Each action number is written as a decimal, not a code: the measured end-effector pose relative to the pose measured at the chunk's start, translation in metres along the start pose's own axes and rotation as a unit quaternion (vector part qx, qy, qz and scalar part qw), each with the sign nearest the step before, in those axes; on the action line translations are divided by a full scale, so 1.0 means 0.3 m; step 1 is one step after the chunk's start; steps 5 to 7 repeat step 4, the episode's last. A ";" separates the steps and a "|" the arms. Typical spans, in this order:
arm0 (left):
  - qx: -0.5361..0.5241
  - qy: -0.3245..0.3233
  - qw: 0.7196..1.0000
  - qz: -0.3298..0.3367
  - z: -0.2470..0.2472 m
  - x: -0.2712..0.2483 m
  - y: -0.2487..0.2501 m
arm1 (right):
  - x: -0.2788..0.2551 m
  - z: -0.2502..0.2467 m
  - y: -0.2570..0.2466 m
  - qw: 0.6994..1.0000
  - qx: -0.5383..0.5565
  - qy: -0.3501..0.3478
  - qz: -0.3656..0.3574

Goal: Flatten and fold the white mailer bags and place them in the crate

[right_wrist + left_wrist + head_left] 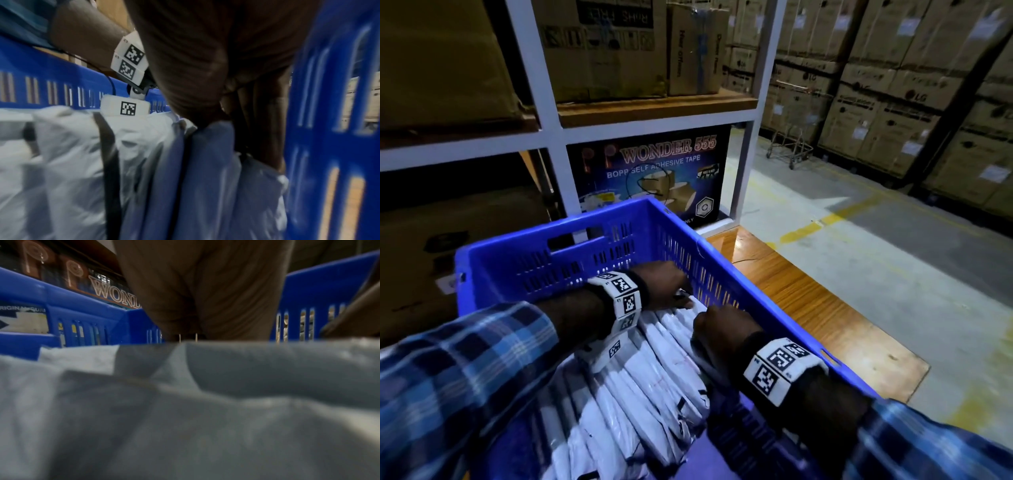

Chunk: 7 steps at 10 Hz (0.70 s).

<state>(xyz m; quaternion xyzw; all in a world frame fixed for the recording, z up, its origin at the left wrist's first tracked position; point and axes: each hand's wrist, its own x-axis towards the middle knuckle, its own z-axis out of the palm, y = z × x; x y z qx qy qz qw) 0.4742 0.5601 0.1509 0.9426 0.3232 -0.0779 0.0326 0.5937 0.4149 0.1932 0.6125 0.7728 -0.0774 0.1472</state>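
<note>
Head view, lower centre: both hands (667, 286) (717, 329) were in the blue crate (722, 246), grips unclear; best press folded white mailer bags (654, 370) flat, edges aligned.

The blue crate (726, 260) sits on a wooden table (825, 308) with a glossy grain, whose bare part shows to the crate's right. Beyond the table stands a white shelf (551, 133), its boards bearing cardboard boxes (602, 51) and a tape carton (654, 171).
</note>
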 end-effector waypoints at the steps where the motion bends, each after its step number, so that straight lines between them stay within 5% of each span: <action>1: 0.031 0.013 0.999 -0.006 0.004 0.002 0.004 | 0.004 0.009 -0.001 1.000 -0.010 0.003 -0.004; 4: 0.006 0.082 0.995 -0.063 -0.059 -0.035 0.027 | -0.018 -0.027 0.015 0.996 0.000 0.090 -0.005; 7: 0.006 0.082 0.995 -0.063 -0.059 -0.035 0.027 | -0.018 -0.027 0.015 0.996 0.000 0.090 -0.005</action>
